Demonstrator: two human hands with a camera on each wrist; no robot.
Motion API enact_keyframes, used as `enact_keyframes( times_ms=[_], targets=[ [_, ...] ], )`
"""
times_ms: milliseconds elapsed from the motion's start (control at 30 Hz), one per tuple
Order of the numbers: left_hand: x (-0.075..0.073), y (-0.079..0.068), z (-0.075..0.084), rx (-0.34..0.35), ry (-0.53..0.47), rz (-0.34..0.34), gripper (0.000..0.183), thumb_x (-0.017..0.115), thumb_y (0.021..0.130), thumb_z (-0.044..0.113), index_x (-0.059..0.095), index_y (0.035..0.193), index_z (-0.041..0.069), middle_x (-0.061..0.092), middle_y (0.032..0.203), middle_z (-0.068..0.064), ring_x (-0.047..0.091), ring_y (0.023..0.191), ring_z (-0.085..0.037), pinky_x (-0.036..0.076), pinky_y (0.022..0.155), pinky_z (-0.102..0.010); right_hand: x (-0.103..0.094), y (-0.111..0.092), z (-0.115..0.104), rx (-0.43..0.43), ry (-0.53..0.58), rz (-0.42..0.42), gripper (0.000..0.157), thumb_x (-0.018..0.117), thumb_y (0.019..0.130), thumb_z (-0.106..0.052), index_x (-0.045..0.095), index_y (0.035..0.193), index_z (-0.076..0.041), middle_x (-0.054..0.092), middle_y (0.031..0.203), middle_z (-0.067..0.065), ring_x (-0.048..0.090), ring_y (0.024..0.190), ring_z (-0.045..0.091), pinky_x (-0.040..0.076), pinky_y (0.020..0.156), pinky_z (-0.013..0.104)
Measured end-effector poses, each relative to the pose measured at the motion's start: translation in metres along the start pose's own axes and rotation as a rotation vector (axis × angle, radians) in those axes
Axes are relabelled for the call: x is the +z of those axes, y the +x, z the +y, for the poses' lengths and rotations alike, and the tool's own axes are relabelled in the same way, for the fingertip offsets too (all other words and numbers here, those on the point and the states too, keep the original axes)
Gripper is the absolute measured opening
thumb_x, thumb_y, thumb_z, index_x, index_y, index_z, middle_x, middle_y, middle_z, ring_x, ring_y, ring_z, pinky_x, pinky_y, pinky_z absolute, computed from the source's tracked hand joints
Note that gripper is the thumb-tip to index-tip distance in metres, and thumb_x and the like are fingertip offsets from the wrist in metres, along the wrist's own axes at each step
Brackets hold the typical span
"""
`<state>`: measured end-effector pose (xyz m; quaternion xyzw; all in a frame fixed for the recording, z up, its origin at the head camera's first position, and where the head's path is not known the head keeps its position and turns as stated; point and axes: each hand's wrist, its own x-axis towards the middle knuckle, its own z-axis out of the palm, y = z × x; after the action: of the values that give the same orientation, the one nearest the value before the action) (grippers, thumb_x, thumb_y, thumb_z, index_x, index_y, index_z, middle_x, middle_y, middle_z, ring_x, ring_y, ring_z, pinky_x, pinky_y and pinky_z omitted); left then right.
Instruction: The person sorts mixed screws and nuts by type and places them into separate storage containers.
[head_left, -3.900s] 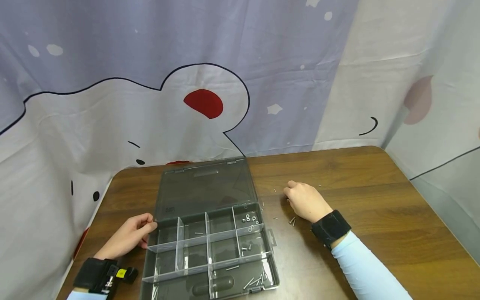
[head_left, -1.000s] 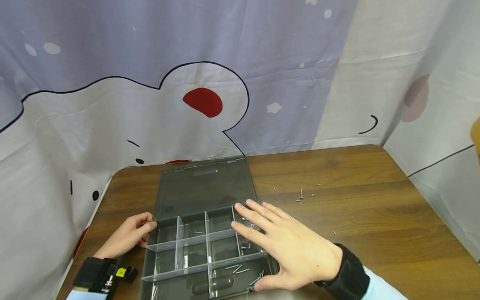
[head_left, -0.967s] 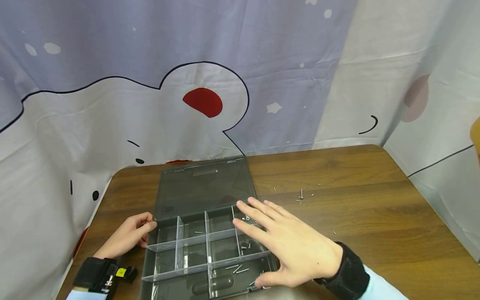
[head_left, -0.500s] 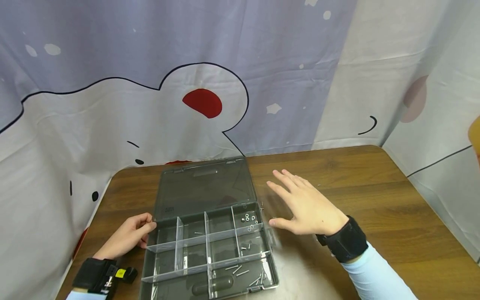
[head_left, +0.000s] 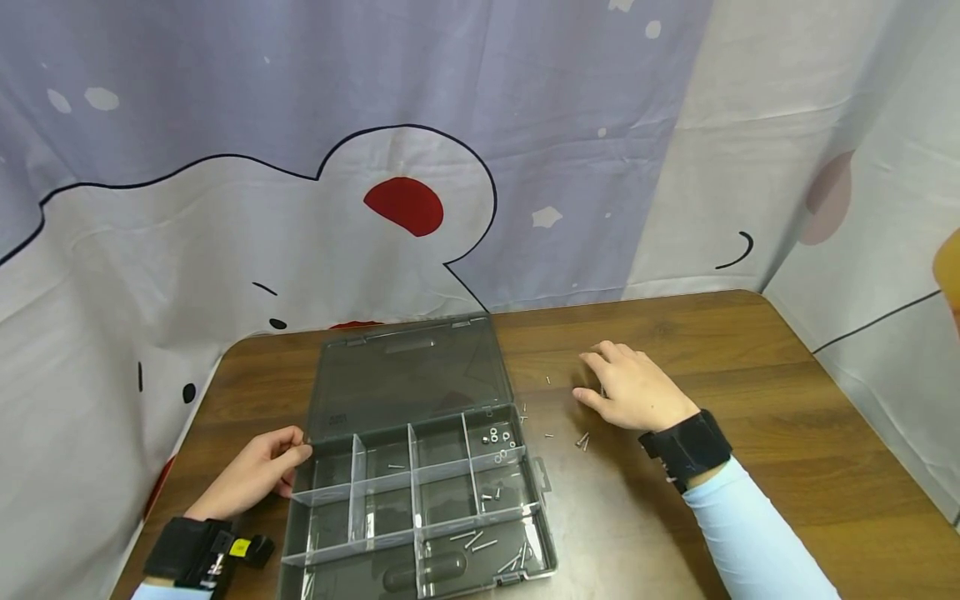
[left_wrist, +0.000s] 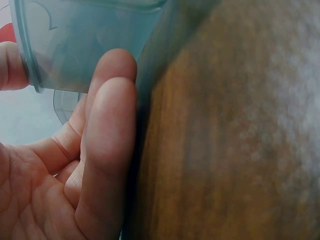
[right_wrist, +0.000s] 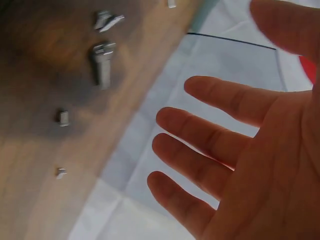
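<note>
My left hand (head_left: 258, 467) holds the left edge of a grey see-through compartment box (head_left: 444, 500), thumb and fingers on either side of its wall (left_wrist: 60, 75). Several screws (head_left: 485, 546) lie in the front-right compartment, and small nuts (head_left: 494, 435) in the back-right one. Right of the box, my right hand (head_left: 637, 390) hovers over the table, palm down with fingers spread and nothing in them. Below it, the right wrist view shows a larger screw (right_wrist: 103, 65) and several smaller metal pieces (right_wrist: 62, 118) on the wood, slightly blurred.
The box's lid (head_left: 412, 375) lies folded back toward the curtain (head_left: 570, 208) behind the table. More loose screws (head_left: 582, 442) lie on the wooden table (head_left: 712, 350) between the box and my right hand.
My right hand has moved from above the box's right side back and right, over the loose screws. Since the oldest frame, the front-right compartment has gained screws. My left hand stays put.
</note>
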<state>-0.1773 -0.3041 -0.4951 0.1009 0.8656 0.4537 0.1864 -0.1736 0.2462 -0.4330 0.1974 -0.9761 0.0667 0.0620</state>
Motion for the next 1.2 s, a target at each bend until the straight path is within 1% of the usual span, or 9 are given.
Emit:
enact_keyframes(
  times_ms=[67, 167, 267, 500, 767, 867, 1000, 1100, 1200],
  targets=[
    [0.0, 0.0, 0.001, -0.001, 0.001, 0.0, 0.025, 0.058, 0.106, 0.024, 0.051, 0.102, 0.001, 0.05, 0.073, -0.005, 0.057, 0.062, -0.014, 0.059, 0.059, -0.032, 0.004, 0.0, 0.006, 0.002, -0.028, -0.007, 0.045, 0.074, 0.093, -0.035, 0.068, 0.12, 0.0, 0.064, 0.108, 0.013, 0.063, 0.1, 0.034, 0.053, 0.088, 0.054],
    [0.0, -0.001, 0.001, 0.0, 0.005, 0.0, 0.025, 0.058, 0.106, 0.024, 0.051, 0.102, 0.001, 0.05, 0.072, -0.005, 0.057, 0.062, -0.014, 0.059, 0.058, -0.032, 0.008, 0.0, 0.012, 0.003, -0.057, -0.018, 0.033, 0.08, 0.085, -0.028, 0.069, 0.104, -0.003, 0.058, 0.094, 0.008, 0.06, 0.086, 0.03, 0.053, 0.078, 0.051],
    [0.0, -0.001, 0.001, 0.001, 0.005, -0.001, 0.025, 0.058, 0.106, 0.024, 0.051, 0.101, 0.001, 0.049, 0.072, -0.005, 0.057, 0.061, -0.014, 0.059, 0.058, -0.032, 0.011, 0.0, 0.015, -0.002, -0.062, -0.021, 0.027, 0.083, 0.08, -0.022, 0.069, 0.096, -0.006, 0.058, 0.089, 0.007, 0.062, 0.081, 0.03, 0.053, 0.073, 0.051],
    [0.0, -0.001, 0.001, 0.0, -0.001, -0.004, 0.025, 0.058, 0.107, 0.025, 0.05, 0.101, 0.001, 0.049, 0.071, -0.005, 0.057, 0.061, -0.013, 0.059, 0.058, -0.032, 0.017, 0.002, 0.019, -0.01, -0.062, 0.001, 0.019, 0.083, 0.077, -0.012, 0.068, 0.088, -0.007, 0.062, 0.084, 0.006, 0.066, 0.078, 0.031, 0.054, 0.072, 0.052],
    [0.0, -0.001, 0.001, 0.001, 0.006, -0.004, 0.026, 0.058, 0.107, 0.025, 0.05, 0.102, 0.001, 0.049, 0.073, -0.005, 0.057, 0.061, -0.014, 0.059, 0.059, -0.032, 0.021, 0.002, 0.018, -0.006, -0.096, 0.048, 0.017, 0.079, 0.071, -0.004, 0.063, 0.076, -0.01, 0.062, 0.075, 0.006, 0.069, 0.076, 0.033, 0.054, 0.072, 0.054],
    [0.0, 0.0, 0.001, 0.003, 0.003, -0.005, 0.026, 0.058, 0.107, 0.025, 0.05, 0.102, 0.001, 0.049, 0.073, -0.005, 0.057, 0.062, -0.014, 0.059, 0.059, -0.032, 0.023, 0.003, 0.018, 0.021, -0.096, 0.048, 0.02, 0.076, 0.07, -0.003, 0.059, 0.071, -0.013, 0.061, 0.071, 0.005, 0.068, 0.074, 0.031, 0.051, 0.068, 0.051],
    [0.0, 0.0, 0.0, 0.011, 0.002, -0.006, 0.026, 0.058, 0.107, 0.026, 0.05, 0.101, 0.002, 0.049, 0.073, -0.005, 0.057, 0.062, -0.013, 0.059, 0.059, -0.032, 0.025, 0.003, 0.019, 0.055, -0.088, 0.06, 0.024, 0.072, 0.068, -0.001, 0.054, 0.066, -0.016, 0.06, 0.066, 0.002, 0.065, 0.066, 0.026, 0.043, 0.062, 0.045],
    [0.0, 0.0, -0.001, 0.016, 0.003, -0.005, 0.026, 0.057, 0.107, 0.026, 0.05, 0.101, 0.002, 0.049, 0.073, -0.005, 0.057, 0.062, -0.013, 0.059, 0.059, -0.032, 0.027, 0.003, 0.019, 0.07, -0.08, 0.076, 0.024, 0.07, 0.066, 0.001, 0.053, 0.066, -0.016, 0.059, 0.063, 0.0, 0.063, 0.062, 0.024, 0.041, 0.062, 0.043],
    [0.0, -0.001, -0.001, 0.017, 0.002, -0.004, 0.026, 0.057, 0.107, 0.026, 0.05, 0.101, 0.002, 0.049, 0.073, -0.005, 0.057, 0.062, -0.013, 0.059, 0.059, -0.032, 0.028, 0.004, 0.018, 0.081, -0.08, 0.085, 0.024, 0.072, 0.064, 0.0, 0.054, 0.07, -0.015, 0.059, 0.062, 0.0, 0.063, 0.063, 0.025, 0.041, 0.065, 0.044]
  ],
)
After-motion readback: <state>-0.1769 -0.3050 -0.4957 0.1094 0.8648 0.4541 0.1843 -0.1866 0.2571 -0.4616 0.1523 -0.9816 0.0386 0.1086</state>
